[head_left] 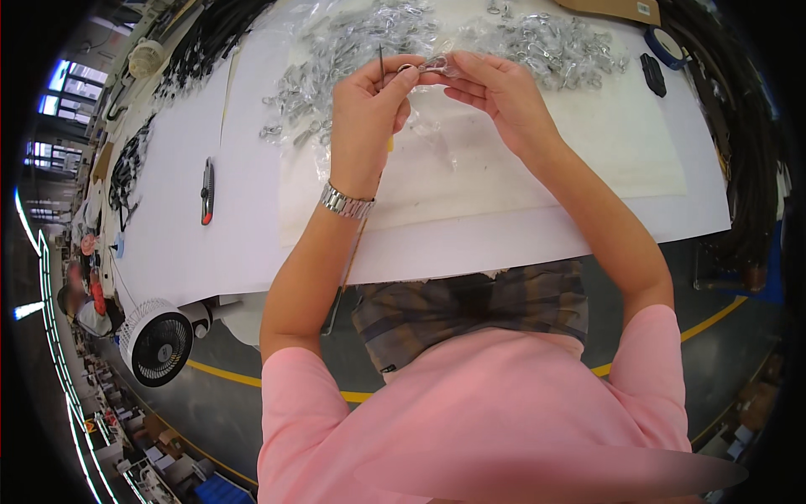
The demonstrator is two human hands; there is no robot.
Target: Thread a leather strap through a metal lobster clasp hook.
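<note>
Both hands meet over the white table (pixel 252 202), pinching a small silver metal clasp (pixel 433 65) between them. Thumb and forefinger of my left hand (pixel 369 113) grip its ring end. A thin dark pointed tool (pixel 380 60) also sticks up from that hand; a bit of yellow, perhaps its handle, shows below the palm. My right hand (pixel 502 91) pinches the clasp's other end, where clear plastic seems to cling, its remaining fingers loosely curled. Just beyond my hands lie heaps of similar metal clasps (pixel 554 50), many in clear plastic bags.
A utility knife (pixel 207 191) lies on the left. Black straps (pixel 201 50) bunch at the far left; a tape roll (pixel 666 47) and a black object (pixel 652 75) sit far right. A fan (pixel 161 344) stands off the near left corner. Another person (pixel 94 311) is farther left.
</note>
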